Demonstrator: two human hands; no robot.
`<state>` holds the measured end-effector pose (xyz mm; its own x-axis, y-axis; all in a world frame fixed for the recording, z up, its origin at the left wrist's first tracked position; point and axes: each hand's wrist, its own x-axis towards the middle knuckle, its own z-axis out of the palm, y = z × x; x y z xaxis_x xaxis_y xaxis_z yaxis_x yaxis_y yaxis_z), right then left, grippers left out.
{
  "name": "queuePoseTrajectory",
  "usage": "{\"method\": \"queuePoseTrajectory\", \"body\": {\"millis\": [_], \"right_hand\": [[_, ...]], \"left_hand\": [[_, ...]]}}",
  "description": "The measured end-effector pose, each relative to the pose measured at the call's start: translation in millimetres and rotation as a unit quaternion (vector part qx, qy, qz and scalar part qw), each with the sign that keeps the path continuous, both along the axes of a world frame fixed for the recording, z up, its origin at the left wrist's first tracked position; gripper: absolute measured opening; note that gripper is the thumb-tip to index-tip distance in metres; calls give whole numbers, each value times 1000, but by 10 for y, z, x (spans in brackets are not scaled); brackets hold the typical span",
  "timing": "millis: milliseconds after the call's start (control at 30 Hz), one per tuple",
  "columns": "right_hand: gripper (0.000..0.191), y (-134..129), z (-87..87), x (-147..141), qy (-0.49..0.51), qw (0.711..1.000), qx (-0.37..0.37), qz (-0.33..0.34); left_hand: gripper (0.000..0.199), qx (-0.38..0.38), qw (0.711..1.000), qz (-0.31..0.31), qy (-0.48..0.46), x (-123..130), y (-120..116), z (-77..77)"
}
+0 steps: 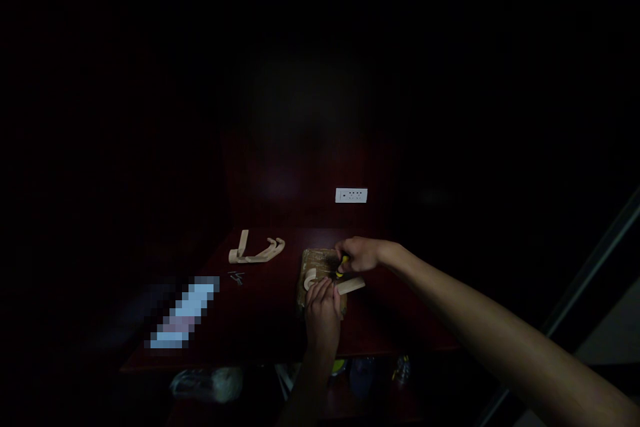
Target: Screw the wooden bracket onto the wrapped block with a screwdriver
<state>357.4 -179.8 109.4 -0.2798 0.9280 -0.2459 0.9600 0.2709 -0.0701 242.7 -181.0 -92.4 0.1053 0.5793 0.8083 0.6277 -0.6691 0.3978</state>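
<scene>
My left hand (323, 300) presses down over a pale wooden piece with a curled end (309, 278), its fingers closed on it. A flat pale strip (353, 285), seemingly part of the same piece, sticks out to the right of that hand. Both lie on a worn, rough block (319, 256) on the dark red table. My right hand (357, 255) is wrapped round a yellow-handled tool (343, 264) just above the block's right side. The tool's working end is too dark and small to make out.
Further left lie a bent pale wooden piece (257, 257) and several small metal nails or screws (236, 277). A blurred-out bright rectangle (185, 312) lies at the left. A white socket panel (351, 195) is on the back wall. Bagged items (207, 384) sit on a lower shelf.
</scene>
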Motion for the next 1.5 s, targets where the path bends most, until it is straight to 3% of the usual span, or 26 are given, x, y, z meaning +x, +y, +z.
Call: {"method": "queuePoseTrajectory", "body": {"millis": [167,333,500,667,800,1000,1100,1267,1500], "right_hand": [[31,60,-10,9,-20,999,20,24],[41,72,-60,46,-32,999,25,-10],[45,46,-106,118,31,999,-3,-38],[27,79,-103,144,65,998,1,8],[26,108,-72,126,61,998,-13,3],[42,71,-72,102,21,999,5,-25],[39,36,-77,118,28,999,8,-33],[32,3,-52,123,41,999,10,7],[31,7,-44,62,-13,1000,19,-20]], "left_hand": [[24,-4,1000,1,-6,10,7,-26],[25,-10,1000,-3,-4,8,-4,-6],[24,-3,1000,-2,-14,7,-15,13],[25,-6,1000,3,-7,11,-22,10],[25,-6,1000,0,-8,13,-24,24],[25,-4,1000,-1,-9,7,-21,33],[25,-8,1000,-4,-4,5,-20,27],[25,-5,1000,-2,-8,9,-23,18],[25,-2,1000,-1,-18,22,-20,10]]}}
